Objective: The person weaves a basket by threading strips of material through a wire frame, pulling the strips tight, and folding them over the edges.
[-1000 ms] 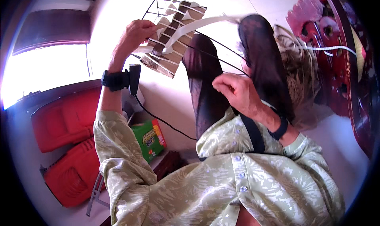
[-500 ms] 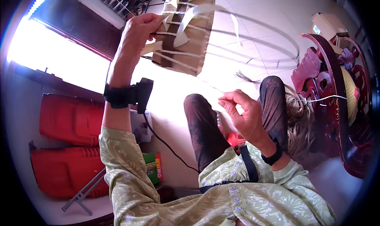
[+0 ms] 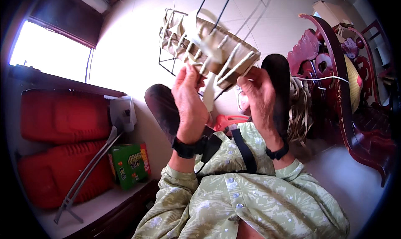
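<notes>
Right hand, apart earlier — now at 4-o'clock end of white-corded brown rectangular panel, pinch unclear. Left hand at 6 o'clock, fingertips pressed together.

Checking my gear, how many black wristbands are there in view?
2: one black wristband on the left wrist, another black wristband on the right wrist.

- Corded brown panel slants down rightward, formerly leftward.
- Right hand, previously apart from the panel, now meets its lower right end.
- Left hand is now near the right, formerly well apart.
</notes>
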Demonstrator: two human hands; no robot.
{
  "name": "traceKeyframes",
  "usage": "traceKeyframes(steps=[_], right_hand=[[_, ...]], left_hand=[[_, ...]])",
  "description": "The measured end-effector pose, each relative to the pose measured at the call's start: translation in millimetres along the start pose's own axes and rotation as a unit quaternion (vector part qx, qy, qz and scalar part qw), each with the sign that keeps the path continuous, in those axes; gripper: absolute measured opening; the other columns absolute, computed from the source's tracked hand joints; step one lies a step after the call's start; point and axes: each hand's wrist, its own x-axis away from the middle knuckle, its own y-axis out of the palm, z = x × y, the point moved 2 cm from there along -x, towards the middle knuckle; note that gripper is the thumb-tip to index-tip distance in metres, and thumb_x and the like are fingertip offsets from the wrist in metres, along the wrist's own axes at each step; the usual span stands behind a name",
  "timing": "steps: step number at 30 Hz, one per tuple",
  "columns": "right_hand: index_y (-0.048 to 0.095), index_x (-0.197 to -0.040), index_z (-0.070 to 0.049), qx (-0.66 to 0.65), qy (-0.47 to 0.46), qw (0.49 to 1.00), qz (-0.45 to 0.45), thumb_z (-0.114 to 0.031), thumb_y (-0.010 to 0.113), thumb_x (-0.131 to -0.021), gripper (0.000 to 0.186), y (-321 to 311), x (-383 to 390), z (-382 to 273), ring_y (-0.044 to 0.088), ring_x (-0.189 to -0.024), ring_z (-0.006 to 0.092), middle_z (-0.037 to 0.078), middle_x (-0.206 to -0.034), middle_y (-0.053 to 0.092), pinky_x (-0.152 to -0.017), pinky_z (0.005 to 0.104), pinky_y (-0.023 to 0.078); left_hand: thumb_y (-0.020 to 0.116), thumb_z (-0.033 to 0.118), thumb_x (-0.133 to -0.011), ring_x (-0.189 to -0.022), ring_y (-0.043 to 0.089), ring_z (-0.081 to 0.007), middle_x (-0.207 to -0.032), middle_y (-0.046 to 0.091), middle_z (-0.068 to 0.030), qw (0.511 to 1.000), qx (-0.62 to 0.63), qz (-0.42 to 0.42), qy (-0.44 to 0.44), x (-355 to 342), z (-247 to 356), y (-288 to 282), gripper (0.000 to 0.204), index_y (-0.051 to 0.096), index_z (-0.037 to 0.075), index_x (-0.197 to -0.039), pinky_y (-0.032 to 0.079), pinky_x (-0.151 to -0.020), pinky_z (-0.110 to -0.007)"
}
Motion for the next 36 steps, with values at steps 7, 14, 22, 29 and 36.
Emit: traceKeyframes(steps=[7,14,22,29,36], right_hand=[[0.069,-0.106,0.004,-0.027,0.099,0.995,0.004,-0.035,0.073,-0.095,0.041,-11.6,-19.1,14.6,0.056,-0.083,0.0071,0.001,-0.09,0.066,-0.075,0.0226,0.045],[0.068,-0.112,0.002,0.02,0.057,0.996,-0.057,-0.019,0.069,-0.097,0.025,0.7,-14.6,26.6,0.062,-0.085,0.0091,0.004,-0.097,0.07,-0.078,0.0242,0.05],[0.067,-0.107,0.002,0.102,0.08,0.988,-0.084,-0.006,0.058,-0.102,0.013,-29.1,57.0,16.3,0.062,-0.092,0.0089,0.006,-0.102,0.067,-0.079,0.0256,0.052],[0.072,-0.11,-0.004,0.177,-0.034,0.973,-0.143,0.003,0.071,-0.087,0.024,-43.8,68.9,11.1,0.065,-0.106,0.0224,0.011,-0.114,0.065,-0.092,0.0318,0.051],[0.073,-0.111,-0.009,0.347,-0.104,0.929,-0.078,-0.007,0.085,-0.072,0.041,-38.5,79.2,-2.9,0.059,-0.109,0.027,0.009,-0.116,0.063,-0.091,0.037,0.05]], left_hand=[[0.055,0.015,-0.102,-0.101,0.06,-0.0145,-0.104,0.061,0.0006,0.984,0.052,-0.008,-0.172,40.0,-23.2,-24.3,0.008,0.057,0.01,-0.108,0.047,-0.087,-0.034],[0.059,0.014,-0.099,-0.13,0.051,-0.0219,-0.117,0.054,-0.0034,0.95,0.2,-0.011,-0.241,36.8,-33.0,-36.1,0.014,0.05,0.008,-0.109,0.045,-0.1,-0.043],[0.054,0.031,-0.103,-0.127,0.055,-0.0235,-0.128,0.06,-0.0073,0.915,0.231,-0.041,-0.327,76.2,-29.7,-35.7,0.028,0.054,0.007,-0.119,0.044,-0.101,-0.045],[0.053,0.027,-0.103,-0.129,0.054,-0.0203,-0.13,0.061,-0.0059,0.911,0.262,-0.039,-0.317,85.2,-35.3,-37.2,0.028,0.057,0.007,-0.122,0.045,-0.101,-0.042],[0.061,0.018,-0.098,-0.129,0.053,-0.0212,-0.125,0.058,-0.0072,0.934,0.211,-0.087,-0.274,82.6,-36.9,-35.3,0.028,0.05,0.006,-0.12,0.048,-0.097,-0.042]])
